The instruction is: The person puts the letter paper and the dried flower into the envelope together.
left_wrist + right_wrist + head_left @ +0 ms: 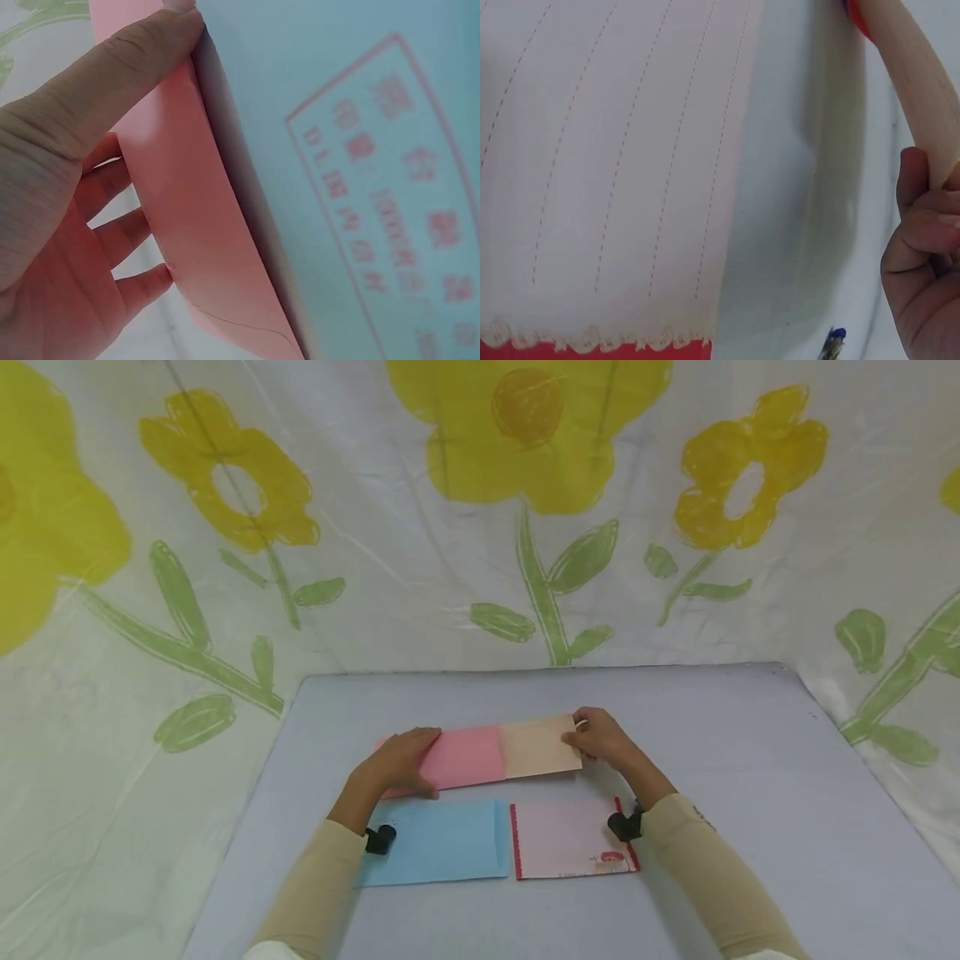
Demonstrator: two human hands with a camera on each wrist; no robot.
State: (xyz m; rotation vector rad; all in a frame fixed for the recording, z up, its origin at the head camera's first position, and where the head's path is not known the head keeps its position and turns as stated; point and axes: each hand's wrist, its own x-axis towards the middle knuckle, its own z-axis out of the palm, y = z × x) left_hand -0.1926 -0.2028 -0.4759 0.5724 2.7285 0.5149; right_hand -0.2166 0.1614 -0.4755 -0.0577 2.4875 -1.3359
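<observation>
My left hand (401, 762) holds a pink envelope (467, 757) by its left end, thumb in front and fingers behind, as the left wrist view shows. From the envelope's right side extends a beige piece of paper (534, 745); its left part is hidden. At that paper's right end, my right hand (598, 735) pinches it between thumb and fingers. Both are tilted slightly, right end higher. Nearer me lie a blue envelope (442, 843) with red print (375, 187) and, to its right, a pale pink sheet (562, 839) with red edges and dotted lines.
The pale grey tabletop (712, 735) extends around the papers. Behind it hangs a white curtain (420, 610) painted with yellow flowers, which also closes off both sides. Black wrist cameras sit above the blue envelope and the pale pink sheet.
</observation>
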